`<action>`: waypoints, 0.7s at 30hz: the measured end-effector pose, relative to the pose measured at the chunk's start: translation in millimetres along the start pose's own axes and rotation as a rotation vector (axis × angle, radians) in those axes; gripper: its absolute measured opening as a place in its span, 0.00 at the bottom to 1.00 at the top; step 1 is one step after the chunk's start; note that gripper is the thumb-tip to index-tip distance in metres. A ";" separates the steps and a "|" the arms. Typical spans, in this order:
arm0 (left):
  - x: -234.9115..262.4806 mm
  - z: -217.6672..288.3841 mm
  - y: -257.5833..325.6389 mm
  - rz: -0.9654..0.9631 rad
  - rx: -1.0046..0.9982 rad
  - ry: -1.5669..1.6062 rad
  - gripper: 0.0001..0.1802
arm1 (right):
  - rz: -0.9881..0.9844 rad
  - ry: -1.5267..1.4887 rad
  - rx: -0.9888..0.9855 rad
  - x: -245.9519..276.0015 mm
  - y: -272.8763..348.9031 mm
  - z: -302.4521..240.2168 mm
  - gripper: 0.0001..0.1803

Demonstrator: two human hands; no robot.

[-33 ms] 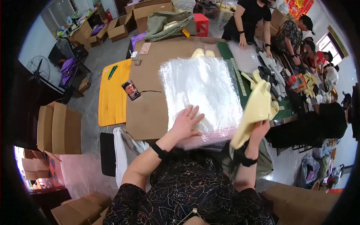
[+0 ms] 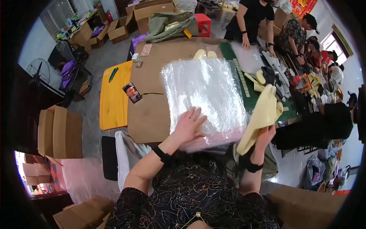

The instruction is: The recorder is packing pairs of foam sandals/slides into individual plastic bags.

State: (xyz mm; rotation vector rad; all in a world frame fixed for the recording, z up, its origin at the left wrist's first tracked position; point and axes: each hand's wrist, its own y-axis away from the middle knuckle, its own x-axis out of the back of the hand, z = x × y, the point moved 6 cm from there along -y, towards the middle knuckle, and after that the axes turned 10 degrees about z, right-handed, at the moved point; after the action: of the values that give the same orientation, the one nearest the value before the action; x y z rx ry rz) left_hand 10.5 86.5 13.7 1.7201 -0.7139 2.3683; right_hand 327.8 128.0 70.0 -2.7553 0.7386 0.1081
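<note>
Left hand [image 2: 189, 124] spread flat on bags [image 2: 206, 89]; right hand [image 2: 265, 136] grips yellow piece [image 2: 261, 108] — along their right edge, slanting away lengthwise.

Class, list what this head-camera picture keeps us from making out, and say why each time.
All in the head view:
- Right hand: some fingertips, hidden by the pale yellow piece it holds.
- Left hand: its palm, turned down onto the clear plastic sheets.
- Number of sheets: overlap and glare hide it.
- Pale yellow pair: near ends, covered by the sheets.
- Co-worker in black: head, cut by the upper edge.
</note>
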 end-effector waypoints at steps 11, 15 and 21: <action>-2.7 -10.3 -29.7 0.056 0.295 0.132 0.21 | -0.106 0.472 0.491 21.9 50.8 -89.0 0.15; 15.0 6.8 -39.9 0.072 0.223 0.101 0.29 | -0.104 0.456 0.487 27.3 51.7 -84.0 0.15; 9.3 13.4 -45.0 0.062 0.247 0.045 0.29 | -0.117 0.434 0.413 21.2 59.3 -72.7 0.15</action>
State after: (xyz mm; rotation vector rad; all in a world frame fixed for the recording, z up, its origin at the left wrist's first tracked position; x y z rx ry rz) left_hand 35.6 118.6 38.9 1.7500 -0.4922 2.6240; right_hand 316.3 47.5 121.3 -2.4280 0.6100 -0.6145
